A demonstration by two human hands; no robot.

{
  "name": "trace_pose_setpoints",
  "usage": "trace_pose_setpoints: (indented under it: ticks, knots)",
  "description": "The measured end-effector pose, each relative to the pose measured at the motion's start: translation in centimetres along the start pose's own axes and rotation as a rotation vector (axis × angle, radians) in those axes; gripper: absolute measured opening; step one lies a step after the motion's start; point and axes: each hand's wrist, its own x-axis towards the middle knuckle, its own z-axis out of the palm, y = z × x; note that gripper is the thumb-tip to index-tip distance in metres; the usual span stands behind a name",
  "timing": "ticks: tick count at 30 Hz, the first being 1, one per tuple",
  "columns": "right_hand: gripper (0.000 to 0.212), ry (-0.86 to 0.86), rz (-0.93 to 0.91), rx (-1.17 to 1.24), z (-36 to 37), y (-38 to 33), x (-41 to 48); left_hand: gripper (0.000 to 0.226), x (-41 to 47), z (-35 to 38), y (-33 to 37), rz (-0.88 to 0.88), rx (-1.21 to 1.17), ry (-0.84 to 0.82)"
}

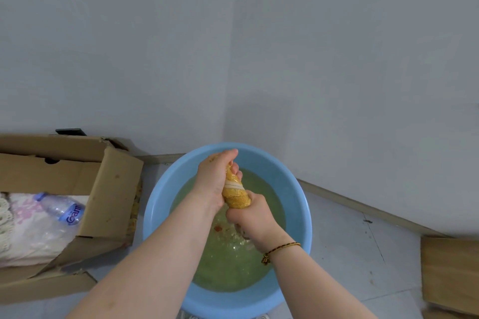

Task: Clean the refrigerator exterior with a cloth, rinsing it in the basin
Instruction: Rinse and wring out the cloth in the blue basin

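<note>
— Two forearms reach out in front of us, and on the right wrist we wear a braided bracelet (281, 250).

— Yes, and our right hand (252, 215) is clamped round the near end of the yellow cloth (236, 193), while our left hand (217, 176) grips its far end.

— We hold the cloth twisted into a tight roll, a pale band across its middle, above the water.

— Below it sits the blue basin (160, 204) on the floor, holding greenish, cloudy water (228, 269) with bubbles under our right wrist.

— To our left we see an open cardboard box (114, 184) with a plastic bottle (61, 207) lying in it.

— Beyond the basin, we face the corner of a pale wall (233, 46).
</note>
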Motion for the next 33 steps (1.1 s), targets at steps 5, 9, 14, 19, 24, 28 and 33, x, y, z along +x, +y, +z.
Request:
trace_pose_setpoints:
  ticks: [5,9,14,19,24,28,33]
  knots:
    - [0.033,-0.081,0.046,0.18,-0.4,-0.7,-0.1,0.033,0.1,0.9,0.9,0.05,0.037,-0.094]
    - [0.034,-0.112,0.109,0.109,-0.5,-0.9,0.1,0.033,0.4,0.3,0.6,0.025,0.002,-0.056]
    - [0.028,0.096,0.083,0.068,0.0,-0.6,-0.2,0.016,-0.3,-0.3,0.7,0.04,0.146,-0.115]
    - [0.02,0.38,-0.123,0.13,-1.0,-0.7,-1.6,0.032,-2.0,-0.5,0.0,0.028,0.162,-0.345]
    - [0.034,0.252,-0.212,0.06,-1.9,-0.1,-3.9,0.009,-3.9,1.7,-0.5,0.075,0.272,-0.366]
    - [0.036,0.477,-0.349,0.051,-4.0,-0.7,-6.4,0.007,-5.8,3.8,-0.3,0.185,0.33,-0.38]
    - [0.023,0.722,-0.569,0.257,-7.3,-2.4,-11.7,0.033,-10.1,7.3,-1.1,0.239,0.461,-0.53]
